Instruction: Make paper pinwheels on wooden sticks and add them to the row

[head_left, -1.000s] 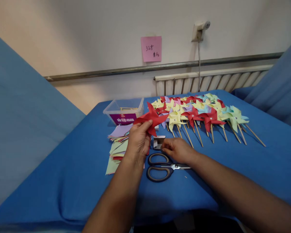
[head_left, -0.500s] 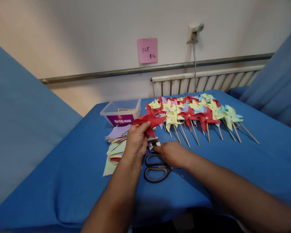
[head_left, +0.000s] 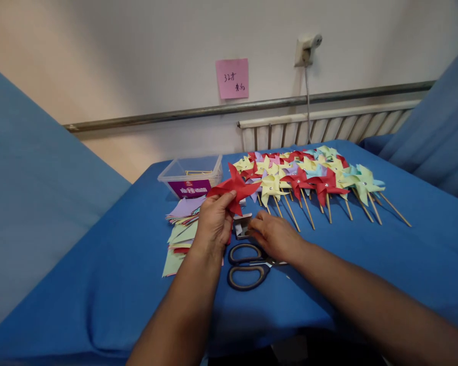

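A red paper pinwheel without a stick is pinched between the thumb and fingers of my left hand. Just right of it, my right hand is at a small open box, its fingers curled together by the box's right side. Whatever those fingertips hold is too small or hidden to make out. Scissors with dark handles lie below the box, their blades partly under my right hand. Stacked coloured paper squares sit left of my left wrist, partly covered by it.
Many finished pinwheels on wooden sticks cover the table's back right. A clear plastic tub with thin sticks stands behind the paper. Blue cloth covers the table; a metal rail runs along the wall.
My right hand has drawn back slightly up and right from the small box, its fingers now curled, and more of the box interior shows. The left hand still holds the red pinwheel.
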### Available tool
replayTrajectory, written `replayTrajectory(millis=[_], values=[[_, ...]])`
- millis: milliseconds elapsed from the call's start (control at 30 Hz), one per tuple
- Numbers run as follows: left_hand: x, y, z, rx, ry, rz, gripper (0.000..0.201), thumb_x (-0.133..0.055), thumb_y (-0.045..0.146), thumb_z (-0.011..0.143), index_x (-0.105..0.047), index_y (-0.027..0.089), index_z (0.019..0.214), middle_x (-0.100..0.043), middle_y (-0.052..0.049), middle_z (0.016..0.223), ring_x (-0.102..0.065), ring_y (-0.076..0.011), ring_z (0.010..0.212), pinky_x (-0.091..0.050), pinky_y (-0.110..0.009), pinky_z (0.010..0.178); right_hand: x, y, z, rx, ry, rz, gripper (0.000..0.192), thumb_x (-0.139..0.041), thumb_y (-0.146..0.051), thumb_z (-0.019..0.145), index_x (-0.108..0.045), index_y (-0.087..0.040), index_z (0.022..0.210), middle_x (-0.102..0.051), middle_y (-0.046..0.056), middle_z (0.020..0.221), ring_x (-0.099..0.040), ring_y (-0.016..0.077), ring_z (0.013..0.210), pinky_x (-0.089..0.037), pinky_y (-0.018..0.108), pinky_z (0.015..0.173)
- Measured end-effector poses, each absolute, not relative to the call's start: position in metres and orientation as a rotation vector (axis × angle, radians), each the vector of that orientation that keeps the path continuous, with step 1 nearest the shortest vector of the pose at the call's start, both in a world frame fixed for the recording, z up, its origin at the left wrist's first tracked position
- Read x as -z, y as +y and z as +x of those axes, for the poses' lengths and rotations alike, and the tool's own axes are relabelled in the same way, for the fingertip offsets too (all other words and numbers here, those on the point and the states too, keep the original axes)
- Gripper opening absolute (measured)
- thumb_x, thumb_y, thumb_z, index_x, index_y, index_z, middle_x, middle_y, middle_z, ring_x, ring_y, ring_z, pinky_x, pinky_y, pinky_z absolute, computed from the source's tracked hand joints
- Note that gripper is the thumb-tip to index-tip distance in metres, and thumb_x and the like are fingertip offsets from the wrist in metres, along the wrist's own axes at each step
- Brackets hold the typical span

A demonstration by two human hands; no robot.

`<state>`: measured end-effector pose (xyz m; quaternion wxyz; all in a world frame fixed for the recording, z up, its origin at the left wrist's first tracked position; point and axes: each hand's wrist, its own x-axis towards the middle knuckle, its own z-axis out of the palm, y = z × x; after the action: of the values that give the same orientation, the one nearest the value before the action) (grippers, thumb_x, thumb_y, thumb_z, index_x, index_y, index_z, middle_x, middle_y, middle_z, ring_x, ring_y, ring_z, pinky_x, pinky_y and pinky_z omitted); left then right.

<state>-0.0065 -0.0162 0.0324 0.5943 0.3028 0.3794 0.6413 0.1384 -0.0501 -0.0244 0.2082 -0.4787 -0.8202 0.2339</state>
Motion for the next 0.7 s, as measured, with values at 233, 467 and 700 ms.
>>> replayTrajectory(millis=[233,467,700], values=[[-0.035,-0.019,-0.007,-1.508,0.894,0.691,0.024,-0.083,0.011,0.051,-0.068,0.011,0.068,-0.07,-0.002,0.064,-0.063,-0.0108,0.057,-0.05,-0.021,0.06,0.035,-0.039,0.14,-0.57,-2.244,-1.163,0.014,-0.056,-0.022,0.088,-0.07,-0.02,0.087,-0.047,0.009,0.143,-0.047,0.0297,0.125,-0.034,0.045,0.104],[-0.036,-0.018,-0.009,-1.511,0.874,0.703,0.021,-0.083,0.012,0.052,-0.068,0.01,0.067,-0.068,-0.001,0.06,-0.061,-0.0099,0.052,-0.048,-0.021,0.056,0.038,-0.035,0.138,-1.568,-1.281,-0.861,0.014,-0.058,-0.03,0.088,-0.062,-0.016,0.087,-0.066,0.009,0.099,-0.063,0.0213,0.097,-0.048,0.038,0.09],[-0.04,-0.018,-0.011,-1.531,0.82,0.684,0.022,-0.082,0.01,0.054,-0.07,0.01,0.071,-0.073,-0.004,0.069,-0.066,-0.0126,0.061,-0.053,-0.023,0.065,0.037,-0.027,0.15,-2.236,-0.557,-0.577,0.028,-0.051,-0.014,0.091,-0.057,-0.008,0.117,-0.071,0.013,0.098,-0.072,0.0201,0.093,-0.057,0.024,0.074]])
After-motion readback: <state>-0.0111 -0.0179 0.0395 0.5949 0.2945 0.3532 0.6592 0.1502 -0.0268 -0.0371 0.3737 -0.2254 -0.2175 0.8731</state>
